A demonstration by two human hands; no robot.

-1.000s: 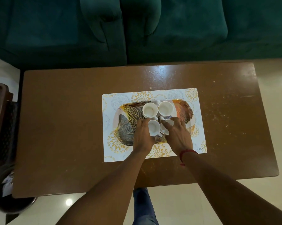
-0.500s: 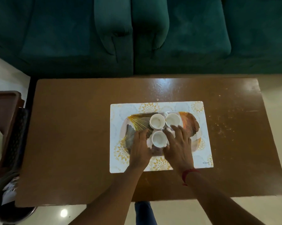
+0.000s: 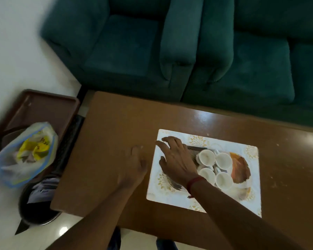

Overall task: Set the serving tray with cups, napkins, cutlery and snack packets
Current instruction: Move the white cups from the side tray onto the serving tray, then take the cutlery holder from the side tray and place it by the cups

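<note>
On the tray, four cups sit clustered, that step looks done; left hand and right hand, grips loose, empty. Next, probably the bag.

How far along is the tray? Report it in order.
Done: four cups stand on the tray. In hand: nothing; left hand and right hand are open, empty. Left: napkins, cutlery, snack packets, none on the tray; a bag sits left of the table.
</note>
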